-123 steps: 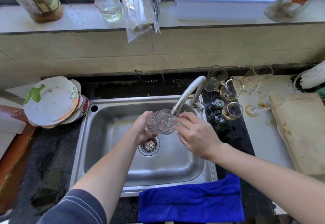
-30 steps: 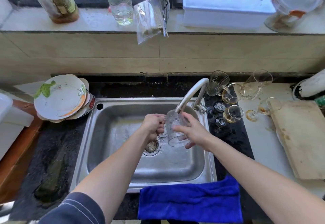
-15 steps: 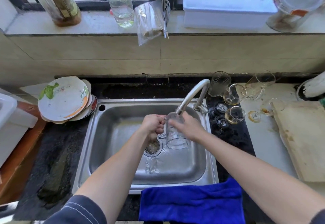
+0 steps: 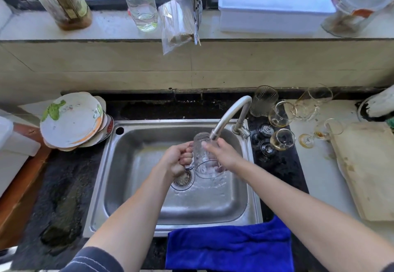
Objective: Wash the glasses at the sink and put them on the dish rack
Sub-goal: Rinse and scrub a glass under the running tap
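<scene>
A clear glass mug [image 4: 204, 156] hangs over the steel sink [image 4: 136, 165], directly under the tap spout [image 4: 229, 116], its mouth tipped toward me. My left hand [image 4: 178, 160] is closed around the mug's handle. My right hand [image 4: 221, 153] lies against the mug's right side, fingers on the glass near the spout. Water ripples on the sink floor by the drain [image 4: 183, 180]. Several dirty glasses stand right of the tap: a ribbed tumbler [image 4: 263, 101], stemmed glasses [image 4: 281, 115] with yellowish dregs, and a tipped one [image 4: 313, 101].
A stack of plates [image 4: 71, 120] leans left of the sink. A blue cloth [image 4: 229, 246] hangs over the front edge. A wooden cutting board [image 4: 366, 169] lies at right. Bottles [image 4: 141, 0], a bag and a white box [image 4: 275, 5] line the windowsill.
The mug turned from lying sideways to mouth toward me under the spout. My left hand shifted to the handle, and my right hand slid up along the mug's side.
</scene>
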The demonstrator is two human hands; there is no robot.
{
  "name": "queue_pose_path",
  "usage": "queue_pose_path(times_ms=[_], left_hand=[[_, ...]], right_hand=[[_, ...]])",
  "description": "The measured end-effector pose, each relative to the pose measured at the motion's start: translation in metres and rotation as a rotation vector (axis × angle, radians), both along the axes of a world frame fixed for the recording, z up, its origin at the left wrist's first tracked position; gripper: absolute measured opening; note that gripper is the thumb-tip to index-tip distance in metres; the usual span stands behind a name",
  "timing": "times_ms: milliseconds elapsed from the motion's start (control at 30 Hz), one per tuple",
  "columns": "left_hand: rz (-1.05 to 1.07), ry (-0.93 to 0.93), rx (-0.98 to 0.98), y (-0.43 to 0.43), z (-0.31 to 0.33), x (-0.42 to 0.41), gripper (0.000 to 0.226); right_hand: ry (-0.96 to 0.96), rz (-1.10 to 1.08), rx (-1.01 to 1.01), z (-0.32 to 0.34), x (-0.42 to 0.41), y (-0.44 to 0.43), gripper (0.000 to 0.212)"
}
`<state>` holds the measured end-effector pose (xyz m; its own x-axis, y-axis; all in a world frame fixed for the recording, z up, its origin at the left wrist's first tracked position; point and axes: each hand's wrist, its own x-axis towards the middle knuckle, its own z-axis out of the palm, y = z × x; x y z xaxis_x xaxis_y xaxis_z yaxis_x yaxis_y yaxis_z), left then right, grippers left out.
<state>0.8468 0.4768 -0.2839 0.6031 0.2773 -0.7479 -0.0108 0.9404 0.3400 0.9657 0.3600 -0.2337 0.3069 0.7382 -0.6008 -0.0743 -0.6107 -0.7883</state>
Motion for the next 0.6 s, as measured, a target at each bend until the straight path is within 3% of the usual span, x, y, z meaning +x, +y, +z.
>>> queue_pose_path(times_ms=[67, 133, 233, 333, 533, 600], left_hand=[[0.009, -0.045, -0.051, -0.006, -0.003, 0.003, 0.026], [0.051, -0.064, -0.076, -0.008, -0.003, 0.004, 0.026], [0.026, 0.051, 0.118, -0.006, -0.005, 0.005, 0.024], [-0.131, 0.233, 0.369, -0.007, -0.004, 0.008, 0.017], [-0.112, 0.377, 0.446, -0.016, -0.009, 0.015, 0.016], [-0.123, 0.376, 0.464, -0.018, -0.014, 0.012, 0.016]], right_hand=[[0.030, -0.070, -0.030, 0.005, 0.011, 0.015, 0.025], [0.123, -0.107, -0.030, 0.003, 0.010, 0.020, 0.023], [0.187, -0.122, -0.021, -0.005, 0.003, 0.013, 0.032], [0.107, -0.174, -0.031, -0.010, 0.010, 0.021, 0.033], [-0.151, 0.013, 0.023, -0.001, -0.015, 0.014, 0.059], [-0.086, -0.022, 0.090, -0.002, -0.014, 0.016, 0.067]])
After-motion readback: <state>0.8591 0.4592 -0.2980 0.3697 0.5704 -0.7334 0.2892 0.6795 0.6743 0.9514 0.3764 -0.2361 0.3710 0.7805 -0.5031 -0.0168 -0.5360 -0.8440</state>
